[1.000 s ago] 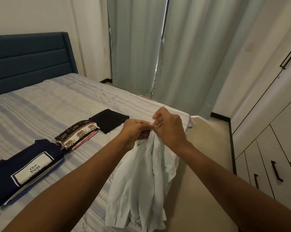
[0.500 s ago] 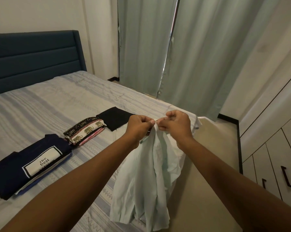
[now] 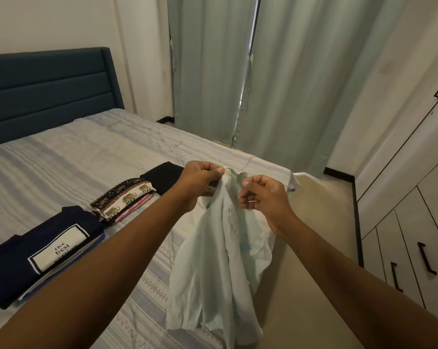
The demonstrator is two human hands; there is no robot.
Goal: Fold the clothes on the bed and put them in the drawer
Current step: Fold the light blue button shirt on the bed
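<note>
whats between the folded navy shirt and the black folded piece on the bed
In the head view, a folded elephant-print garment lies between the navy shirt and the black piece.

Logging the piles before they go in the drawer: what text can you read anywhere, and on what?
"the best": white patch on the navy folded garment; a third line beneath is partly hidden, unreadable.
Gold markings on the elephant-print cloth, black band: too small to read.
Pale green shirt: no text seen.
</note>
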